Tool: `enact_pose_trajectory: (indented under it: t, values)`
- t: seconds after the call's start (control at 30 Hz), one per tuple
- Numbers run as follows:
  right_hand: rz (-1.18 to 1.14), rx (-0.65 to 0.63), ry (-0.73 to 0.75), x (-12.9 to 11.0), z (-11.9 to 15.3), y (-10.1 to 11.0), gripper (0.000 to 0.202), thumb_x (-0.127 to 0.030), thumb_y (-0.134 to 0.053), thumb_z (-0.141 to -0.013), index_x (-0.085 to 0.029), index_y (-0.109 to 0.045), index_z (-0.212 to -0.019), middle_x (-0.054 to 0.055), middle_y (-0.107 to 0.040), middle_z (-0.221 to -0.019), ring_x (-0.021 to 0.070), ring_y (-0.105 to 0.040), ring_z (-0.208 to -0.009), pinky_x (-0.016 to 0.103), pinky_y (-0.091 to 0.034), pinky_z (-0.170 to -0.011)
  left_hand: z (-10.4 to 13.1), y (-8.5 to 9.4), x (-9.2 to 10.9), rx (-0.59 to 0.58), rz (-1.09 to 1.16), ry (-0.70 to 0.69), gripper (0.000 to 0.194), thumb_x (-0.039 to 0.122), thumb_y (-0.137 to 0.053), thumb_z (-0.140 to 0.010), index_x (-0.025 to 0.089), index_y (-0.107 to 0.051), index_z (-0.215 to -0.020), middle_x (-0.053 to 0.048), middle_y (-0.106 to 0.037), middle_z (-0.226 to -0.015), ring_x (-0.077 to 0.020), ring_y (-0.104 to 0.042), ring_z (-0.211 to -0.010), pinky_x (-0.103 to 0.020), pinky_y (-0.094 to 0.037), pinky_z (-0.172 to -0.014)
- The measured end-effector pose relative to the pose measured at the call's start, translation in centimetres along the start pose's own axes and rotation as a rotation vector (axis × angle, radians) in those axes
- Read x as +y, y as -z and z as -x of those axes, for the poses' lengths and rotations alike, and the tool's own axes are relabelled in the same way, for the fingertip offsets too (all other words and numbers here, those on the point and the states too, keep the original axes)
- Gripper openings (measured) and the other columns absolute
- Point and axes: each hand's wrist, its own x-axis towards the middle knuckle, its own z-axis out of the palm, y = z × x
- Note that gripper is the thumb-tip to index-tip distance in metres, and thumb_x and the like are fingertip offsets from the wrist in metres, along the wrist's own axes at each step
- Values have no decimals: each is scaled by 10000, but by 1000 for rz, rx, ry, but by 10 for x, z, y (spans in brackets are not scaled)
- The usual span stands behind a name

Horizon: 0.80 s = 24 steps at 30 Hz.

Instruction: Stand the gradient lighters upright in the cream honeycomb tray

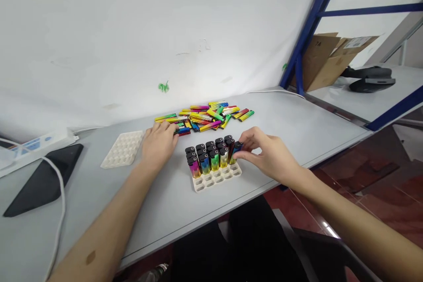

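A white tray (218, 180) stands near the table's front edge, its back rows filled with upright, black-topped metallic lighters (214, 160); its front holes are bare. My right hand (259, 152) pinches a blue and yellow lighter (236, 149) at the tray's right end. My left hand (161, 139) rests palm down at the left side of a loose pile of colourful lighters (206, 116), its fingertips beside a blue one (183, 131). Those fingertips are partly hidden, and whether they grip anything is unclear.
A second white tray (122, 149) lies left of my left hand. Farther left are a black tablet (44, 180), a power strip (42, 145) and a white cable (62, 202). Blue rack posts (307, 26), a cardboard box (330, 59) and a black device (372, 80) stand at right.
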Motion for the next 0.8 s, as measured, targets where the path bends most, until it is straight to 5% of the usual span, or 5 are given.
enact_pose_trajectory:
  t: [0.13, 0.27, 0.47, 0.63, 0.8]
  values:
    - [110, -66, 57, 4, 3, -5, 263, -423, -742, -885, -273, -572, -1018, 29, -740, -904, 202, -713, -751, 321, -563, -657, 1, 2, -1, 10, 49, 13, 350, 290, -411, -989, 199, -673, -1201, -130, -684, -1250, -347, -549, -1239, -504, -468, -1000]
    - [206, 28, 191, -6, 1, 2, 179, -433, -628, -967, -256, -643, -955, 51, -721, -940, 171, -672, -705, 320, -541, -644, 1, 5, 1, 84, 316, 15, 364, 322, -420, -993, 180, -675, -1211, -111, -703, -1265, -319, -563, -1249, -488, -462, -1053]
    - [111, 201, 193, -28, -48, 7, 224, -393, -543, -1005, -238, -681, -919, 61, -718, -910, 193, -652, -818, 324, -538, -715, 2, 8, 17, 113, 810, 61, 374, 416, -514, -963, 230, -682, -1239, -58, -711, -1299, -239, -681, -1070, -401, -539, -974]
    - [-54, -109, 148, -30, -110, -15, 218, -396, -714, -879, -210, -724, -991, 60, -749, -1011, 209, -674, -936, 339, -526, -815, 3, 7, 22, 102, 1069, 66, 402, 472, -578, -926, 226, -701, -1220, -57, -718, -1296, -215, -710, -1002, -370, -562, -941]
    - [-385, -327, 93, -29, -134, -36, 159, -340, -705, -873, -195, -659, -916, 41, -746, -946, 161, -680, -870, 305, -538, -821, 4, 10, 20, 124, 1140, 90, 450, 513, -602, -916, 220, -703, -1241, -60, -725, -1292, -244, -690, -1107, -376, -558, -973]
